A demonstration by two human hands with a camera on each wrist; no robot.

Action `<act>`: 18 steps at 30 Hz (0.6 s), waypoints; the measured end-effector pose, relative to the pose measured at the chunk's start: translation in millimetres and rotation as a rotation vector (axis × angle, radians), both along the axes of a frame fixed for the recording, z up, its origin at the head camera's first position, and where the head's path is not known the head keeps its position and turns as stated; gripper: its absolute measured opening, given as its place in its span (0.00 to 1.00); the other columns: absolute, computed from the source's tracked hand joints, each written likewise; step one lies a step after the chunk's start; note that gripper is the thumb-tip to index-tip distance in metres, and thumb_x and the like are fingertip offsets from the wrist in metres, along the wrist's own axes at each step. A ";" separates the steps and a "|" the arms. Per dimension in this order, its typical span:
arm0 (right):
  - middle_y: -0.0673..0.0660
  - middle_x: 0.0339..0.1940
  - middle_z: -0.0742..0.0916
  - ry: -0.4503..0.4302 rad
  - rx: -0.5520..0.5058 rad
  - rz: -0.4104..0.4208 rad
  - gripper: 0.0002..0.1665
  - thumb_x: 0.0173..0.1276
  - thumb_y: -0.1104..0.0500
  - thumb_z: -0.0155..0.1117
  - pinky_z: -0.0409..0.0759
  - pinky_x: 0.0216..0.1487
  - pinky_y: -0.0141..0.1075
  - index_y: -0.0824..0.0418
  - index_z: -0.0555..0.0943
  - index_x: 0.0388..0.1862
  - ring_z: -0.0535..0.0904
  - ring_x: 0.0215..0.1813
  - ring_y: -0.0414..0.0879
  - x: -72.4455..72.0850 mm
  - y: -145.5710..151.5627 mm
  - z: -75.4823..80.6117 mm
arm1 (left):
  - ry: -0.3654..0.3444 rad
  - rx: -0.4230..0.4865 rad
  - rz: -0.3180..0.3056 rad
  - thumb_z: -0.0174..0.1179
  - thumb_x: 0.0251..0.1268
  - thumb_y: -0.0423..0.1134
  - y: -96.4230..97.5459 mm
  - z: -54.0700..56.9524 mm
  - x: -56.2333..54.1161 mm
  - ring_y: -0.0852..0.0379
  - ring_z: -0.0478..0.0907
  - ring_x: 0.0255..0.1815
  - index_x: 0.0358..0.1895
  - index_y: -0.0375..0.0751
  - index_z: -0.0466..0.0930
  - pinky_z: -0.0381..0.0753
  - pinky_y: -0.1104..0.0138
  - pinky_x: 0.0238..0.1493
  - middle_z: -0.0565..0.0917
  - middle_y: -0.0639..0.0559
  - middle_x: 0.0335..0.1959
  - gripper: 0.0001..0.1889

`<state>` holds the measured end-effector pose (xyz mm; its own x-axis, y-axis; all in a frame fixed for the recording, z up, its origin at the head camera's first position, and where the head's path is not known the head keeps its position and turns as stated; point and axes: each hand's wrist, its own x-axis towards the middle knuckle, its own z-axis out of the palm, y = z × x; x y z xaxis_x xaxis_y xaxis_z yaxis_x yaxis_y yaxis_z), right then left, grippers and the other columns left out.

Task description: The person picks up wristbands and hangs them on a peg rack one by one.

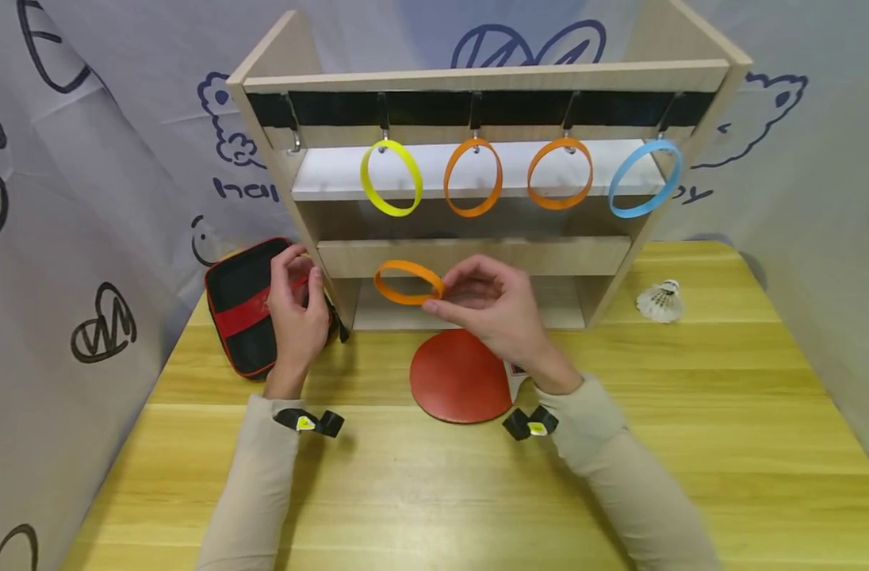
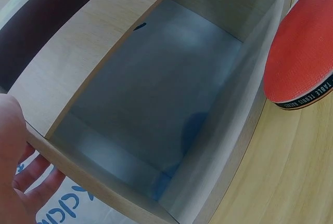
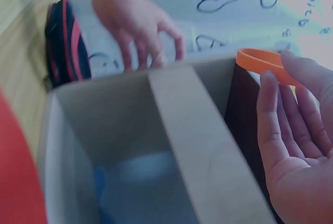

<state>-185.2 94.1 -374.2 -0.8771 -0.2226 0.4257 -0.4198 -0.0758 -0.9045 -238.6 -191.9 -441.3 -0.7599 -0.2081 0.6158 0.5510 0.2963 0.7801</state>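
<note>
Between thumb and index finger, my right hand (image 1: 495, 305) pinches an orange wristband (image 1: 408, 283) in front of the wooden rack (image 1: 477, 77). The band points left, held by its right end. In the right wrist view, the orange wristband (image 3: 260, 61) overlaps the rack's upper part. My left hand (image 1: 297, 313) is at the rack's left side panel, fingers loosely bent and holding nothing; in the right wrist view its fingertips are right at the panel's edge. From the rack's hooks hang a yellow wristband (image 1: 392, 178), two orange wristbands (image 1: 473, 178) and a blue wristband (image 1: 645, 179); the far-left hook (image 1: 295, 143) is bare.
A red table tennis racket (image 1: 459, 377) lies before the rack, its handle partly behind my right wrist. A black and red zip case (image 1: 245, 309) lies left, partly behind my left hand. At the right, a shuttlecock (image 1: 660, 302) rests on the wooden table (image 1: 727, 412).
</note>
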 end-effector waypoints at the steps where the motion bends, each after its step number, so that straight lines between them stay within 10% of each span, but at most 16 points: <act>1: 0.47 0.39 0.90 0.016 -0.011 0.000 0.18 0.58 0.77 0.81 0.93 0.49 0.39 0.72 0.84 0.45 0.92 0.41 0.43 0.1 -5.0 3.0 | 0.001 0.001 0.001 0.55 0.82 0.26 -0.1 -0.1 -0.1 0.62 0.78 0.51 0.70 0.26 0.72 0.82 0.76 0.54 0.77 0.61 0.49 0.19; 11: 0.66 0.42 0.90 0.144 -0.138 -0.003 0.18 0.60 0.77 0.80 0.93 0.48 0.46 0.74 0.83 0.46 0.93 0.43 0.47 -5.1 -53.5 42.8 | 0.024 -0.013 0.002 0.55 0.83 0.27 -1.1 -2.3 -1.9 0.62 0.79 0.51 0.70 0.25 0.72 0.82 0.78 0.53 0.79 0.32 0.51 0.19; 18: 0.69 0.42 0.90 0.226 -0.136 -0.051 0.18 0.60 0.74 0.83 0.93 0.48 0.46 0.74 0.84 0.46 0.93 0.41 0.53 -15.0 -77.5 67.2 | 0.014 -0.015 0.008 0.55 0.83 0.27 -1.0 -1.2 -1.5 0.60 0.79 0.50 0.70 0.28 0.73 0.82 0.78 0.51 0.80 0.36 0.51 0.18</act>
<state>-200.2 16.6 -307.0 -0.7647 -0.1082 0.6352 -0.6166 -0.1634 -0.7701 -240.0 -192.9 -442.5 -0.7492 -0.2049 0.6298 0.5597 0.3125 0.7675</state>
